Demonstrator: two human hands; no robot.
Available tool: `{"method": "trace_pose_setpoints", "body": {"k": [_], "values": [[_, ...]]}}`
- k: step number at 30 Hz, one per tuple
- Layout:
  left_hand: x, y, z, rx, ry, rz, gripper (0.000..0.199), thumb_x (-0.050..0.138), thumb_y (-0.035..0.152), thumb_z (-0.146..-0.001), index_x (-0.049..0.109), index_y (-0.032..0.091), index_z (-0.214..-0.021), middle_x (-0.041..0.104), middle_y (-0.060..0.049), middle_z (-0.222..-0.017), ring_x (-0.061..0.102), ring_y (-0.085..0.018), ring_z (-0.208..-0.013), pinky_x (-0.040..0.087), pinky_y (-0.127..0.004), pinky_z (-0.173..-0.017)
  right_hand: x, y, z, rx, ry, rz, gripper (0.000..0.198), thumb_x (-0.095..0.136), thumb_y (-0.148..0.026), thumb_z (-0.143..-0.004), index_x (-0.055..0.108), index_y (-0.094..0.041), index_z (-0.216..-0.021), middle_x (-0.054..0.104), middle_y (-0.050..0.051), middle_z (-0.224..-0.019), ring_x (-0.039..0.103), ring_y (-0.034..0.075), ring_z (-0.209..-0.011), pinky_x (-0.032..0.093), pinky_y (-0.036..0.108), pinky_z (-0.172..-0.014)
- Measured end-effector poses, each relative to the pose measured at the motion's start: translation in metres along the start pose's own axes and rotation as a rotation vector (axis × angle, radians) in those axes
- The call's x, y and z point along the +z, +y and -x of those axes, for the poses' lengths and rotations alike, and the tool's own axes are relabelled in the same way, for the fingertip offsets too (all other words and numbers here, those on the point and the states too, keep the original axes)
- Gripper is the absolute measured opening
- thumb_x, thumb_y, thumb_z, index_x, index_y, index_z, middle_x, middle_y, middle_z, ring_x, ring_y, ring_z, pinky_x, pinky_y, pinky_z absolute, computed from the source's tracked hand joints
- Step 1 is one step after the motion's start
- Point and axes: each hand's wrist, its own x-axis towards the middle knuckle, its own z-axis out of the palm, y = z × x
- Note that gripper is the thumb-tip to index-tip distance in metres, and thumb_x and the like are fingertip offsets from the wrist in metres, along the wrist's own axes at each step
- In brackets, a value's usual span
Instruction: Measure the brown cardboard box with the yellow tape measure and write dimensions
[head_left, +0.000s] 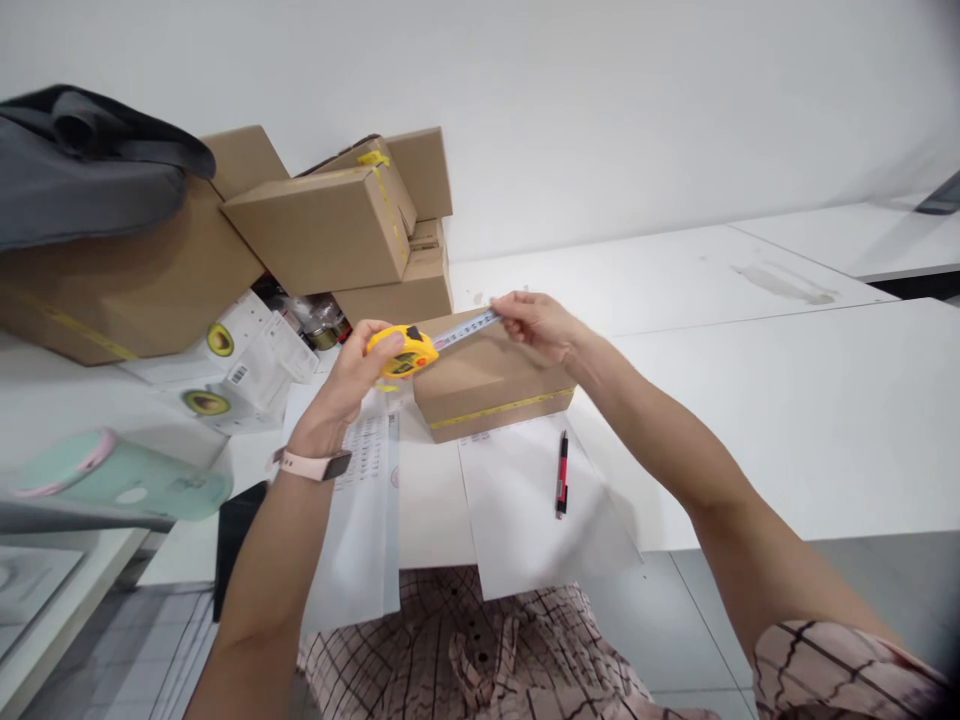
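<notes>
Yellow tape measure (403, 352) sits left of centre, held in left hand (360, 368); right hand (534, 325) pinches the end of its extended blade (466, 328) over the cardboard box (499, 402) on the bench (757, 420). Red-and-black pen (562, 478) lies on paper sheet (517, 530), near side of box. Stacked cartons (322, 228) stand far left.

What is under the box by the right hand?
The table and a sheet reach the front edge of the box. The box covers whatever lies directly beneath.
</notes>
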Motion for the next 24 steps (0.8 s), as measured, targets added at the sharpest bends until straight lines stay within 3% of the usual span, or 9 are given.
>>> {"method": "trace_pose_setpoints", "body": {"k": [4, 7, 13, 18, 24], "values": [[-0.032, -0.017, -0.013, -0.17, 0.046, 0.106, 0.035, 0.078, 0.043, -0.072, 0.068, 0.016, -0.091, 0.073, -0.007, -0.089, 0.068, -0.019, -0.071, 0.053, -0.025, -0.053, -0.066, 0.004, -0.014, -0.005, 0.308, 0.097, 0.037, 0.087, -0.035, -0.071, 0.054, -0.019, -0.064, 0.047, -0.005, -0.056, 0.038, 0.007, -0.053, 0.03, 0.024, -0.05], [-0.046, -0.033, -0.022, -0.263, 0.059, 0.118, 0.032, 0.078, 0.039, -0.072, 0.071, 0.015, -0.092, 0.074, -0.007, -0.085, 0.067, -0.018, -0.065, 0.051, -0.023, -0.048, -0.092, 0.017, -0.015, 0.032, 0.479, 0.254, 0.035, 0.082, -0.033, -0.073, 0.052, -0.019, -0.062, 0.049, -0.003, -0.056, 0.041, 0.008, -0.053, 0.033, 0.025, -0.052], [-0.046, -0.039, -0.037, -0.248, 0.013, 0.038, 0.035, 0.08, 0.04, -0.069, 0.074, 0.014, -0.092, 0.075, -0.007, -0.087, 0.069, -0.018, -0.067, 0.053, -0.023, -0.05, -0.087, 0.042, -0.002, 0.128, 0.512, 0.445, 0.032, 0.077, -0.043, -0.074, 0.056, -0.02, -0.076, 0.061, 0.0, -0.075, 0.053, 0.013, -0.067, 0.04, 0.025, -0.059], [-0.044, -0.036, -0.04, -0.279, 0.004, 0.049, 0.035, 0.079, 0.041, -0.069, 0.073, 0.014, -0.089, 0.075, -0.008, -0.085, 0.069, -0.018, -0.066, 0.053, -0.023, -0.05, -0.083, 0.047, 0.008, 0.232, 0.462, 0.382, 0.038, 0.071, -0.056, -0.08, 0.06, -0.02, -0.084, 0.069, 0.007, -0.093, 0.059, 0.017, -0.077, 0.043, 0.027, -0.062], [-0.043, -0.04, -0.04, -0.304, 0.015, 0.05, 0.033, 0.078, 0.039, -0.07, 0.074, 0.014, -0.092, 0.076, -0.009, -0.086, 0.069, -0.019, -0.069, 0.054, -0.025, -0.051, -0.086, 0.048, 0.005, 0.202, 0.498, 0.455, 0.037, 0.072, -0.052, -0.08, 0.057, -0.019, -0.074, 0.063, 0.003, -0.078, 0.054, 0.014, -0.07, 0.038, 0.027, -0.06]]}}
